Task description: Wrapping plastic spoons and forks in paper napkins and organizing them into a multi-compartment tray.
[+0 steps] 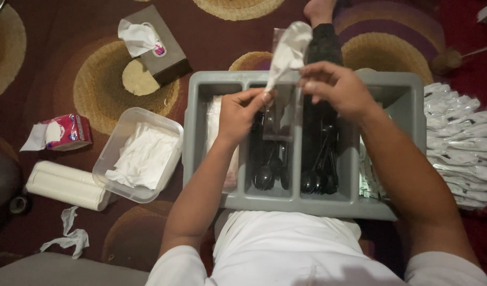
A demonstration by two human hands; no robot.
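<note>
So there's a white napkin (287,50), kind of twisted and crumpled, standing upright with its fluffy top pointing to the far side and its narrow bottom end pinched between the fingers. Right beside it is a clear plastic sleeve (281,114), long and narrow, hanging down over the middle of the grey cutlery tray (307,204). Something dark shows through the sleeve, can't really tell what. The napkin sits just in front of the sleeve's top edge, touching it, both held up above the tray's middle compartments.
</note>
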